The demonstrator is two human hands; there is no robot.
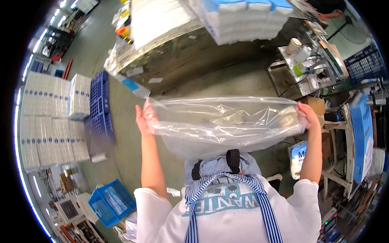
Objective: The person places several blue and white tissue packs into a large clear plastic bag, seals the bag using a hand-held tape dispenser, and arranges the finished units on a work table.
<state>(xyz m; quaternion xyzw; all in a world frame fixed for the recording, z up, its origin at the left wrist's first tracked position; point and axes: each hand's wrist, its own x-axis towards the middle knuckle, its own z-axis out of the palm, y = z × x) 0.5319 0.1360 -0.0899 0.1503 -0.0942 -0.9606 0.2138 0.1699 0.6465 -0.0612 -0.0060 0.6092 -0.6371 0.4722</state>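
A large clear plastic bag (227, 121) is stretched wide in front of my body, its film creased and shiny. My left hand (146, 117) has hold of its left end, and part of the fingers shows through the film. At the opposite end my right hand (308, 116) grips the bag, the thumb on the outside and the other fingers blurred behind the plastic. Both arms reach forward, apart from each other. Beyond the bag stands a worktable (162, 40) with a stack of white packs with blue tops (247, 20) on it.
White wrapped packs (52, 121) are piled on the left beside a blue plastic pallet (100, 105). A blue crate (111, 202) is at lower left. On the right stand a metal cart (300, 73) with tape and bottles, a blue-and-white pack (298, 160), and a wooden frame (338, 154).
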